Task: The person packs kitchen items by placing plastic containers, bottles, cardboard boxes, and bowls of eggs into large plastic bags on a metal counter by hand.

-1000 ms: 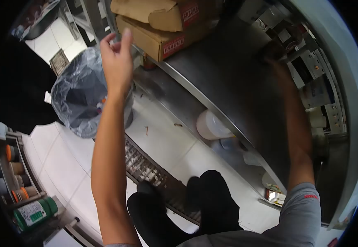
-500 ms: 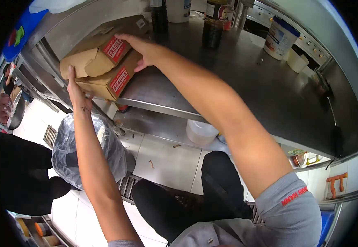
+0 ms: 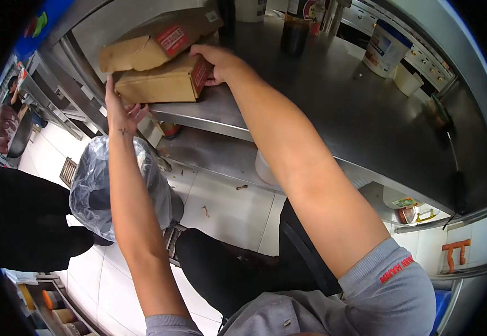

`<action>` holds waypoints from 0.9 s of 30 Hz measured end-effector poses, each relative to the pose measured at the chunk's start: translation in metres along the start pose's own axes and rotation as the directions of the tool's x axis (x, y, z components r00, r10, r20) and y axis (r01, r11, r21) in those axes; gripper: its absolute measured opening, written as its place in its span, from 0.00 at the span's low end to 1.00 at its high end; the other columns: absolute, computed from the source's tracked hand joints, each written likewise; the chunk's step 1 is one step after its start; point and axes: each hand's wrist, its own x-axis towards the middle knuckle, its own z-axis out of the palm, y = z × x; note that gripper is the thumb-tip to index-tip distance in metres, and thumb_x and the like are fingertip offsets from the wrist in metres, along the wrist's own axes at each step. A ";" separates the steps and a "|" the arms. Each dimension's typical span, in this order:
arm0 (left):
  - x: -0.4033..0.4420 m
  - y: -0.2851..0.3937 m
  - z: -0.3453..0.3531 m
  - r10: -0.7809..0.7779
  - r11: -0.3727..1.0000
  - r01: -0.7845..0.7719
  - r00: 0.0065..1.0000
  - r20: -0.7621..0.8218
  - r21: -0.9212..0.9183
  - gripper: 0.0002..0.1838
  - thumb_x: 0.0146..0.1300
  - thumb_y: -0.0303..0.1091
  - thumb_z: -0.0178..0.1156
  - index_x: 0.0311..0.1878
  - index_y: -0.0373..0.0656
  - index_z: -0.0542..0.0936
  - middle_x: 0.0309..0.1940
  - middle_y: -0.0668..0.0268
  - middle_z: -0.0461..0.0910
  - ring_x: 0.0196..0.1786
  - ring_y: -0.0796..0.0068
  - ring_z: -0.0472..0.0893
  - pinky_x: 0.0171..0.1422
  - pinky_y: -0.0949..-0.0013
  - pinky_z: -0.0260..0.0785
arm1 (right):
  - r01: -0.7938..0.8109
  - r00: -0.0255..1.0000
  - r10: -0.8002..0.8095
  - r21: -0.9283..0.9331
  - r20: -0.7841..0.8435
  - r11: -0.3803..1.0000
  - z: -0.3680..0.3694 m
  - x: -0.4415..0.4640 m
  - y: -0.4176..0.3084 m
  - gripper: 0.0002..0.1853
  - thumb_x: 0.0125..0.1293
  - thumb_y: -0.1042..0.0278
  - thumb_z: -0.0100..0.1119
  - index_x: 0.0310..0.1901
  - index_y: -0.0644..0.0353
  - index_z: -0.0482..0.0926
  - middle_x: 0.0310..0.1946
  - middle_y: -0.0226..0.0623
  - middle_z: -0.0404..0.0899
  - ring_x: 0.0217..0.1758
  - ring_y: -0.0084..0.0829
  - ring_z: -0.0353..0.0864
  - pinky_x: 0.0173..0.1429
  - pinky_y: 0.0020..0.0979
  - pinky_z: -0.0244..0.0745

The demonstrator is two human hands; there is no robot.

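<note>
Two brown cardboard boxes are stacked at the left end of the steel table. The upper cardboard box (image 3: 137,54) lies askew on the lower cardboard box (image 3: 156,84), its front flap sticking out at the left. A red label shows on the end of each; the upper one reads FRAGILE. My left hand (image 3: 122,115) is at the lower box's left front corner, thumb up along its side and fingers near its bottom edge. My right hand (image 3: 218,63) grips the lower box's right end, thumb on top and fingers low on the labelled side.
Beneath my left forearm stands a bin with a clear plastic liner (image 3: 89,193). On the steel table (image 3: 333,106) are a dark bottle (image 3: 295,36), a blue-lidded tub (image 3: 386,50) and a small white cup (image 3: 407,81). Another person's dark-clothed legs (image 3: 25,218) are at the left.
Both boxes have turned, so the lower one's long side now faces me. My hands have shifted from around both boxes to the lower one. The upper box sits more askew.
</note>
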 end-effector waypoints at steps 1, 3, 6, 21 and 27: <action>0.009 0.002 -0.010 -0.054 0.995 0.055 0.998 -0.016 0.088 0.51 0.53 0.78 0.60 0.73 0.53 0.66 0.49 0.54 0.71 0.50 0.63 0.69 0.51 0.53 0.69 | -0.025 0.999 0.026 0.003 -0.037 1.000 -0.003 0.000 0.002 0.33 0.48 0.57 0.76 0.56 0.54 0.74 0.50 0.36 0.79 0.53 0.38 0.80 0.60 0.50 0.71; 0.013 0.011 -0.017 0.004 0.951 0.021 0.997 -0.078 0.309 0.54 0.53 0.84 0.52 0.70 0.48 0.71 0.45 0.54 0.73 0.43 0.63 0.72 0.54 0.55 0.68 | -0.016 0.999 0.015 -0.019 -0.039 1.000 -0.006 0.022 0.009 0.29 0.48 0.59 0.76 0.53 0.55 0.76 0.48 0.35 0.80 0.52 0.37 0.82 0.59 0.50 0.74; 0.035 0.027 -0.022 0.421 0.838 -0.318 0.893 -0.156 0.444 0.50 0.57 0.78 0.56 0.64 0.37 0.76 0.47 0.49 0.78 0.49 0.58 0.78 0.47 0.58 0.73 | 0.038 0.999 -0.038 -0.007 -0.024 0.999 -0.027 0.036 0.010 0.22 0.51 0.64 0.75 0.47 0.57 0.79 0.43 0.34 0.82 0.48 0.35 0.84 0.56 0.49 0.79; 0.082 0.073 0.033 -0.017 0.944 -0.064 0.970 0.241 0.325 0.44 0.56 0.67 0.64 0.66 0.42 0.74 0.60 0.53 0.76 0.59 0.58 0.76 0.64 0.52 0.64 | 0.671 0.079 -0.908 -0.696 0.411 -0.256 -0.104 0.074 0.047 0.17 0.54 0.76 0.69 0.48 0.54 0.85 0.44 0.46 0.83 0.51 0.48 0.82 0.58 0.39 0.76; 0.075 0.080 0.039 -0.071 0.961 0.019 0.981 0.179 0.276 0.47 0.55 0.70 0.63 0.67 0.42 0.68 0.63 0.48 0.70 0.61 0.54 0.74 0.65 0.51 0.65 | 0.480 0.870 -0.491 -0.308 0.045 0.822 -0.138 -0.028 -0.001 0.14 0.55 0.81 0.69 0.45 0.61 0.83 0.45 0.44 0.84 0.53 0.46 0.83 0.55 0.44 0.79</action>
